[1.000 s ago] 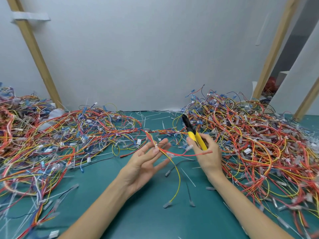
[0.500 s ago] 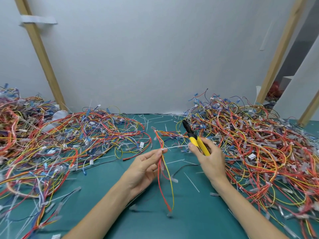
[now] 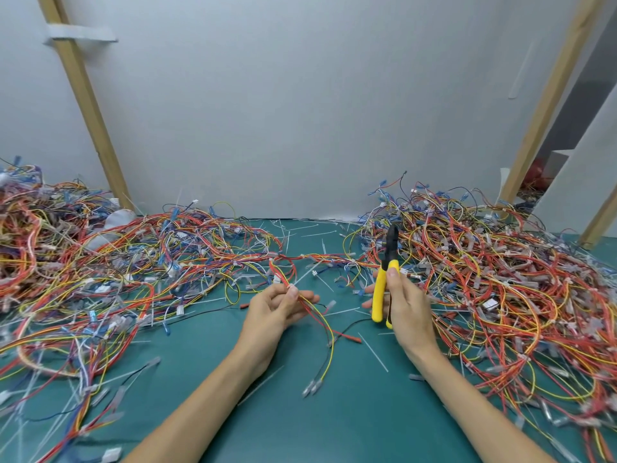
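Wire bundle of red and yellow strands trails down to the green counter, pinched near its top by fingers of the left hand. The right hand, held upright, curls its fingers round yellow-handled pliers, tip up.

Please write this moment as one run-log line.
left hand: pinches wire bundle | right hand: grips cutters | cutters: tip up, apart from wire bundle
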Demonstrator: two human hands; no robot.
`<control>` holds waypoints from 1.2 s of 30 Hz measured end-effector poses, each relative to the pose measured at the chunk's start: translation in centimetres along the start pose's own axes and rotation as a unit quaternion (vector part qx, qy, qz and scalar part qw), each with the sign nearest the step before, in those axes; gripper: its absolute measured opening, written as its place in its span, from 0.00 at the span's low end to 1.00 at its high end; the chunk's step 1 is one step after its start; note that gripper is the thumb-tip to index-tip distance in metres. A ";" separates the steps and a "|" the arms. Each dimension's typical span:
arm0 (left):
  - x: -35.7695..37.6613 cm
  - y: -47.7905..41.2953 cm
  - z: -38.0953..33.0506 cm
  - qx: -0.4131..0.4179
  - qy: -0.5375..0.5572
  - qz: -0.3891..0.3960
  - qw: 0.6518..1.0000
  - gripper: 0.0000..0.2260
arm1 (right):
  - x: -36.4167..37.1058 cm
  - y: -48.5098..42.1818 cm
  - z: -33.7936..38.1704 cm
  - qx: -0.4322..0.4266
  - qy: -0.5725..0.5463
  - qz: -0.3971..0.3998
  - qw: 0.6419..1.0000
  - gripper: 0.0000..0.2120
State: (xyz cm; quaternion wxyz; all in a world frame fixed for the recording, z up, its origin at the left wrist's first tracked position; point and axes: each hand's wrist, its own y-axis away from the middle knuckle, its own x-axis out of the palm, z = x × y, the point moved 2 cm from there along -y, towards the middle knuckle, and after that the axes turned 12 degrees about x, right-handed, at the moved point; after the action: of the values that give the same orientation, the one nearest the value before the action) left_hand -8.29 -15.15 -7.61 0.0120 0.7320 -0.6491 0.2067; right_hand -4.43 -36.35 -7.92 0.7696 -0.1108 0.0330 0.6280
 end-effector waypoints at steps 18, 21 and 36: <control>0.0 0.0 -0.2 0.003 -0.061 0.024 0.998 0.05 | 0.5 0.7 0.6 0.020 -0.032 0.099 0.994 0.22; 0.0 -0.1 0.1 0.001 -0.082 0.036 0.996 0.03 | 0.4 0.8 0.7 0.004 -0.013 0.075 0.997 0.20; 0.2 0.1 0.0 -0.001 -0.091 0.049 0.995 0.02 | 0.0 0.0 -0.3 0.012 0.137 -0.021 0.990 0.17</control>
State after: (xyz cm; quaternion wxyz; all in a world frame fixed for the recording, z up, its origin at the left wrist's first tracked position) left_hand -8.39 -15.32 -7.56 -0.0563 0.7154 -0.6825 0.1386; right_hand -4.37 -36.39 -8.26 0.7719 -0.1874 0.1430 0.5904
